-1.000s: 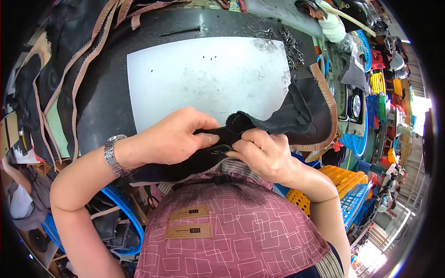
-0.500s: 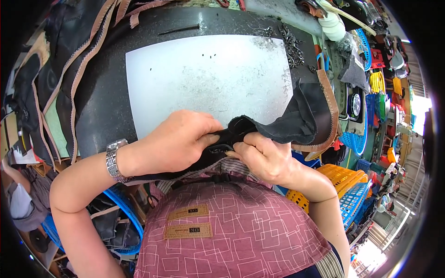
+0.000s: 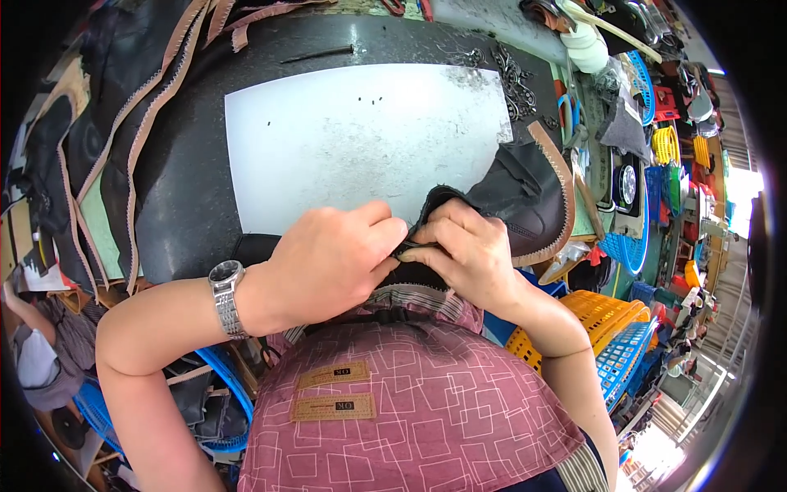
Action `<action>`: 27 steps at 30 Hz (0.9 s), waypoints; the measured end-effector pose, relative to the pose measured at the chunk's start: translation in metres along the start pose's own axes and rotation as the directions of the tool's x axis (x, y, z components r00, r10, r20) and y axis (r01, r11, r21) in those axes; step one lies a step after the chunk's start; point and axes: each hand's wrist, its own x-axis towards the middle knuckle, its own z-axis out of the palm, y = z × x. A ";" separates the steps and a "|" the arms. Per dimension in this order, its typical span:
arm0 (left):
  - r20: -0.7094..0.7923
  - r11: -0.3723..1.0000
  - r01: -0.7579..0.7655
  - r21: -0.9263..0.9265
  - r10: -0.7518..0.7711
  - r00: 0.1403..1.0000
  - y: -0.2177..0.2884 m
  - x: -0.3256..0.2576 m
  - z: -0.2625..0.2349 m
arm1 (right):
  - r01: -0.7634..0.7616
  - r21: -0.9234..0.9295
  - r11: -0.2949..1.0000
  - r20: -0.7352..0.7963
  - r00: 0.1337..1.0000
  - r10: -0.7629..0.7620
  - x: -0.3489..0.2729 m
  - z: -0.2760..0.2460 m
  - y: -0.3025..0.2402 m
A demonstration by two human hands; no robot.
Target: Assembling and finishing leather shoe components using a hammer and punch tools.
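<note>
Well, we have the black leather (image 3: 529, 184) right at our fingertips, gathered between the two hands just in front of the apron (image 3: 410, 410). Our left hand (image 3: 332, 262) pinches its folded edge, thumb and fingers together; our right hand (image 3: 463, 254) is clamped on the same fold, so that the fingertips of both nearly meet. The exact spot under them is hidden. From the right fingers the leather curls up and spreads outward to the right, ending in a tan zigzag edge, while some of it shows darkly below the fingers too. A watch (image 3: 226, 283) sits on our left wrist.

Just beyond the fingers lies a white sheet (image 3: 361, 156), smudged grey and dotted with a few black specks (image 3: 374, 102), on the dark tabletop (image 3: 184, 180). Farther out we see a thin rod (image 3: 318, 54), and, to its right, a heap of metal bits (image 3: 516, 82). Well left of the fingers hang tan-edged strips (image 3: 152, 123). Nearer us, to the right, stands a yellow basket (image 3: 574, 316); to the left, a blue basket (image 3: 236, 385) with dark scraps. Far left, another person (image 3: 49, 361) is partly in view.
</note>
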 end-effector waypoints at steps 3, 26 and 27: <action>-0.013 0.999 0.041 0.020 -0.041 0.999 0.000 0.003 -0.004 | 0.020 -0.093 0.995 -0.110 0.993 -0.030 0.003 0.000 -0.001; 0.086 0.986 0.164 -0.036 -0.160 0.983 -0.015 0.014 -0.012 | 0.009 -0.098 0.995 0.092 0.996 0.000 0.018 -0.006 0.010; 0.059 0.989 0.146 -0.026 -0.144 0.988 -0.015 0.013 -0.010 | -0.011 -0.050 0.999 0.120 0.993 0.017 0.018 -0.007 0.010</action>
